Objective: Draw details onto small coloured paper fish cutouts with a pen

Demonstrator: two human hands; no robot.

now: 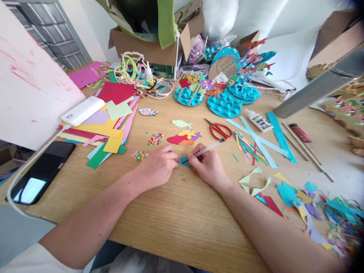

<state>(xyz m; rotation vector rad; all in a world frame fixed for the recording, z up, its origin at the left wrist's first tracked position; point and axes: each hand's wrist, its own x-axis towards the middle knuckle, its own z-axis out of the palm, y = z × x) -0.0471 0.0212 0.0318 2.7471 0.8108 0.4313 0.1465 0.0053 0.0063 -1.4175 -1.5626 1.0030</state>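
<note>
My right hand is closed round a pen with a clear barrel, its dark tip on a small blue paper piece. My left hand, fingers curled, holds the left edge of that blue piece against the table; much of the piece is hidden by my fingers. Just beyond lie overlapping red, yellow, orange and purple paper fish and a pale green paper fish. Two small heaps of paper dots are beyond my left hand. Red-handled scissors lie beyond my right hand.
Coloured paper sheets, a white power bank and a phone are at left. Blue egg-tray crafts stand behind. Right are a glue bottle, paper strips, a grey cylinder and scraps.
</note>
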